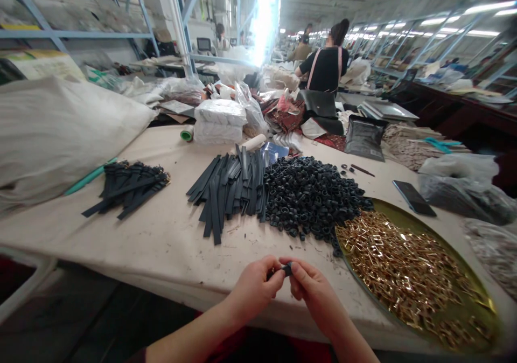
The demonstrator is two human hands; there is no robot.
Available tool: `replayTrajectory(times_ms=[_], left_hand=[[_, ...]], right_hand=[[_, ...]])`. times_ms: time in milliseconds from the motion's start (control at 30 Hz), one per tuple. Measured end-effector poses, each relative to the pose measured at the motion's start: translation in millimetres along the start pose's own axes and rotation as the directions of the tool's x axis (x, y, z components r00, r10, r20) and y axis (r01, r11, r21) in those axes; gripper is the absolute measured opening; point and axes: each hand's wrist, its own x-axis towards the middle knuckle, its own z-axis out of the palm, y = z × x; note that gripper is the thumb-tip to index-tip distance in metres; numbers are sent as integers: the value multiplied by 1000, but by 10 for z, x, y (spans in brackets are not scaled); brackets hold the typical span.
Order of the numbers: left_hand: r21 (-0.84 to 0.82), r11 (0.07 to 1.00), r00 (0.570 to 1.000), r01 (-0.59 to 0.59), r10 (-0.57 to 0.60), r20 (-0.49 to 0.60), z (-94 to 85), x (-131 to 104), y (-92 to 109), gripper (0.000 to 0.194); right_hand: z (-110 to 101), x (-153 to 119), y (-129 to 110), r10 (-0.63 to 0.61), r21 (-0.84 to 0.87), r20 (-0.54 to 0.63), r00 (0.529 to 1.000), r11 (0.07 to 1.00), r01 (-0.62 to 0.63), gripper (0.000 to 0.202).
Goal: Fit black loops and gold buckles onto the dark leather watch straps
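Near the table's front edge, my left hand (255, 283) and my right hand (312, 281) meet with fingers pinched. Between them is a short dark strap piece (287, 269), mostly covered by my fingers; whether it is a strip end or a loop I cannot tell. Just beyond my hands lies a heap of small black loops (311, 193). To its left are flat black strips (226, 188) in a loose pile. A round golden tray (388, 208) at the right holds many gold metal buckles (399, 266).
Farther left, a bundle of black straps (131, 185) with metal bits at one end lies by a large white sack (60, 137). A phone (414, 197) rests beyond the tray. Wrapped packs (220, 120) and scraps line the back. A person (326, 64) stands farther off.
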Motion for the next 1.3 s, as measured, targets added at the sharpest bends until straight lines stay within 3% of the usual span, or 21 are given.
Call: replayTrajectory(times_ms=[200, 433, 600, 700, 767, 900, 1033, 1133, 1300], left_hand=[[-130, 991, 992, -36, 19, -129, 154, -26, -36, 21], [-246, 968, 980, -46, -4, -201, 234, -48, -28, 21], [-324, 940, 979, -104, 40, -201, 279, -73, -6, 20], [-317, 941, 976, -119, 53, -210, 269, -51, -10, 22], [-279, 956, 984, -93, 45, -172, 230, -23, -9, 22], [-124, 991, 999, -39, 36, -25, 104, 8, 22, 24], [-123, 990, 993, -69, 81, 91, 4, -31, 50, 19], [-119, 991, 993, -57, 68, 95, -27, -60, 32, 29], [-149, 989, 993, -19, 36, 110, -56, -42, -19, 25]], right_hand=[[213, -5, 117, 46, 364, -149, 988, 931, 12, 39], [231, -30, 191, 31, 400, -201, 979, 915, 53, 32], [299, -63, 169, 118, 575, -174, 978, 818, 4, 27], [331, -76, 203, 102, 617, -158, 982, 787, 17, 29], [302, -63, 233, 67, 561, -166, 984, 827, 38, 29], [135, -5, 234, -22, 289, -247, 969, 953, 95, 33], [38, 4, 165, -58, 220, -246, 968, 969, 114, 32], [75, -21, 140, -59, 147, -186, 981, 985, 87, 30], [123, -87, 138, -140, 75, -130, 982, 986, 151, 35]])
